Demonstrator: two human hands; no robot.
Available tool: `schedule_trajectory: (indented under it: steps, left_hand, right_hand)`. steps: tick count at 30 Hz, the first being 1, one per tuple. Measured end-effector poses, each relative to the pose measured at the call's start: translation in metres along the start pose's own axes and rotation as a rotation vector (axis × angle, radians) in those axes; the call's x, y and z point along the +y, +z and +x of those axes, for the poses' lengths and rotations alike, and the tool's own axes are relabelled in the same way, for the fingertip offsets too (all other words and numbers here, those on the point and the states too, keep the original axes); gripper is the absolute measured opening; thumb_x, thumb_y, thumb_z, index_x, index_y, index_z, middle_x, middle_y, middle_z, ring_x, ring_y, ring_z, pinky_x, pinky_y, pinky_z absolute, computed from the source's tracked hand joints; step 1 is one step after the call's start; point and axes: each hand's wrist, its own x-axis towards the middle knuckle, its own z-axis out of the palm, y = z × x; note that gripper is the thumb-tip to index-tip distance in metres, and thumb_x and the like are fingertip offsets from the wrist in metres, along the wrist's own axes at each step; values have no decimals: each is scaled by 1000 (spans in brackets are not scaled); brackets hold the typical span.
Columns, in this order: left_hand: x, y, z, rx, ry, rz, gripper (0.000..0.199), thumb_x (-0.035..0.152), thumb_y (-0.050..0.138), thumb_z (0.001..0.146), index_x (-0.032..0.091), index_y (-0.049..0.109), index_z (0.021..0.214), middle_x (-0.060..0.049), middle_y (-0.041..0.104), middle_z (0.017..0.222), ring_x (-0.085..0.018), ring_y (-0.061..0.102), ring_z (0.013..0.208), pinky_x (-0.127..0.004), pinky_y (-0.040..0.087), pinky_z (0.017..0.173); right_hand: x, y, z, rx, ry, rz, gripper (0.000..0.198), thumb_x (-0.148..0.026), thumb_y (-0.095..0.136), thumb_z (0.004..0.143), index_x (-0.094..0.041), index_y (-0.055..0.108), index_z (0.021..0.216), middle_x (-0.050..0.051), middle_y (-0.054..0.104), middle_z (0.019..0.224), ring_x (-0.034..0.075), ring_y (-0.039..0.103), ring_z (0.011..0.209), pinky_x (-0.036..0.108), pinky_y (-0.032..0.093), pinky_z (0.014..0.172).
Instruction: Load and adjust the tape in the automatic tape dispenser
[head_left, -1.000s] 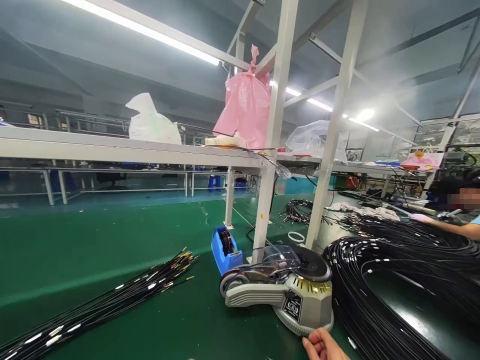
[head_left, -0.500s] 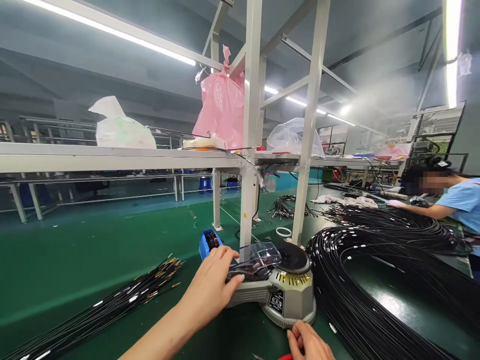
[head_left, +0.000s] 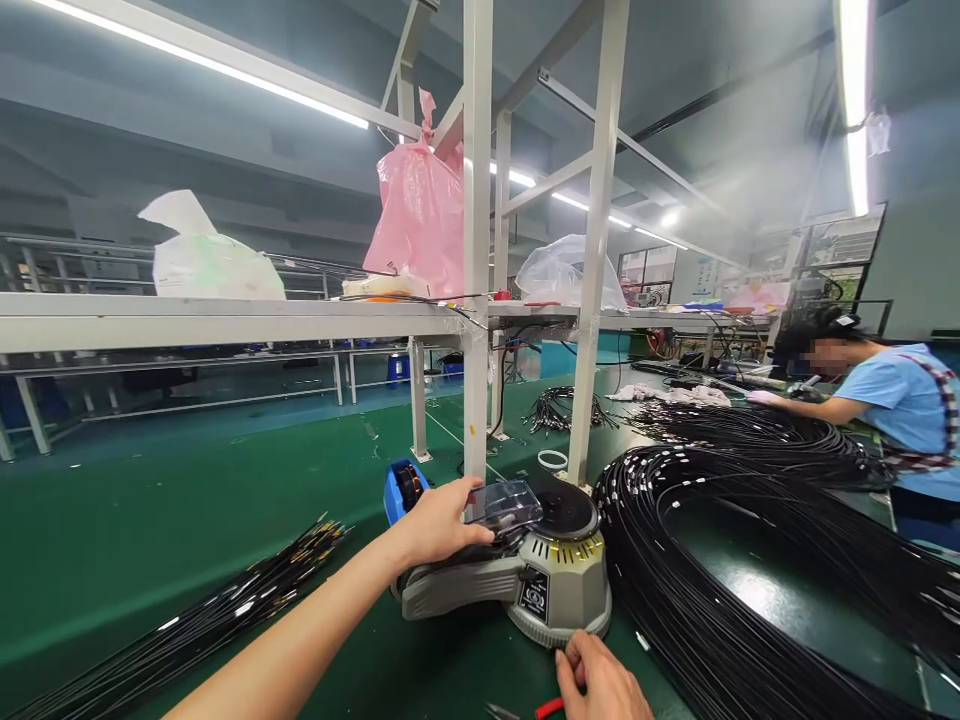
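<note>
Grey tape dispenser (head_left: 525, 590) near centre of green bench (head_left: 150, 520). Left hand (head_left: 439, 522) on clear cover (head_left: 510, 503), fingers loosely curled over its left edge. Right hand (head_left: 600, 680) at near edge, fingers closed on red-handled tool (head_left: 549, 708). Advice: steady base, lift cover gently.

Tape dispenser (head_left: 517, 585) centre on table (head_left: 150, 520); cable bundle (head_left: 225, 620) left, cable coil (head_left: 750, 560) right.

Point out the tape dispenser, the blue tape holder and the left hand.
tape dispenser (head_left: 559, 590): head view, grey round base.
blue tape holder (head_left: 392, 492): head view, blue side wall.
left hand (head_left: 439, 522): head view, back of hand.
</note>
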Motion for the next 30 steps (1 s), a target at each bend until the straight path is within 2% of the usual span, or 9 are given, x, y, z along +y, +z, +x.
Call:
schedule_trajectory:
  steps: [4, 8, 12, 16, 19, 23, 25, 27, 30]
  left_hand:
    - [-3, -4, -3, 2, -13, -82, 62, 27, 58, 77, 4, 42, 132, -20, 54, 132, -30, 52, 122, -44, 42, 101]
    - [-13, -17, -13, 24, -54, -151, 64, 37, 57, 78, 9, 40, 133, -17, 54, 133, -27, 51, 124, -38, 43, 102]
    - [-35, -37, -37, 145, -123, -325, 67, 43, 62, 75, 13, 38, 130, -17, 51, 136, -26, 47, 127, -39, 37, 108]
    - [-69, -46, -74, 250, -198, -547, 59, 42, 65, 76, 19, 38, 123, -16, 49, 138, -26, 46, 127, -42, 33, 110]
    - [-106, -39, -104, 297, -287, -659, 56, 45, 66, 76, 23, 39, 121, -13, 50, 139, -26, 48, 126, -44, 38, 106]
    - [-156, -11, -136, 355, -391, -749, 63, 54, 75, 62, 21, 53, 112, -14, 63, 123, -33, 49, 124, -48, 40, 102]
    - [-172, 3, -148, 344, -506, -794, 65, 58, 77, 58, 22, 58, 108, -12, 65, 121, -33, 52, 121, -45, 46, 95]
    - [-179, 13, -160, 306, -653, -872, 63, 60, 77, 58, 26, 59, 109, -5, 69, 117, -27, 62, 108, -35, 52, 78]
    - [-180, 19, -179, 193, -824, -1085, 42, 59, 72, 67, 29, 65, 95, 3, 74, 102, -11, 68, 80, -17, 46, 57]
  right_hand:
    - [0, -3, 1, -25, 2, 19, 29, -19, 28, 91, -25, 44, 68, -6, 53, 52, 12, 56, 45, 27, 36, 52]
    - [0, -7, 2, -71, 11, 2, 28, -19, 28, 90, -26, 39, 65, -5, 56, 56, 12, 56, 46, 26, 38, 52]
    - [0, -16, 5, -149, 29, 7, 28, -20, 28, 90, -26, 32, 63, -5, 56, 56, 13, 58, 49, 27, 38, 54]
    - [0, -27, 10, -286, 37, 104, 29, -22, 25, 90, -27, 27, 62, -3, 57, 58, 14, 61, 55, 27, 40, 55]
    - [-1, -30, 11, -320, 67, 127, 30, -25, 25, 91, -28, 23, 61, -2, 57, 57, 15, 61, 54, 26, 40, 53]
    - [-2, -27, 9, -304, 89, 103, 31, -27, 25, 92, -28, 19, 62, -3, 56, 56, 14, 58, 51, 27, 38, 52]
    - [-2, -25, 9, -299, 93, 104, 31, -27, 25, 92, -28, 19, 62, -2, 57, 57, 14, 58, 50, 27, 37, 52]
    - [-2, -25, 10, -297, 100, 108, 30, -26, 26, 91, -28, 19, 62, -2, 59, 59, 14, 58, 49, 27, 37, 51]
    - [-1, -28, 11, -320, 114, 121, 30, -25, 27, 91, -28, 21, 62, -1, 59, 60, 15, 59, 51, 28, 39, 52]
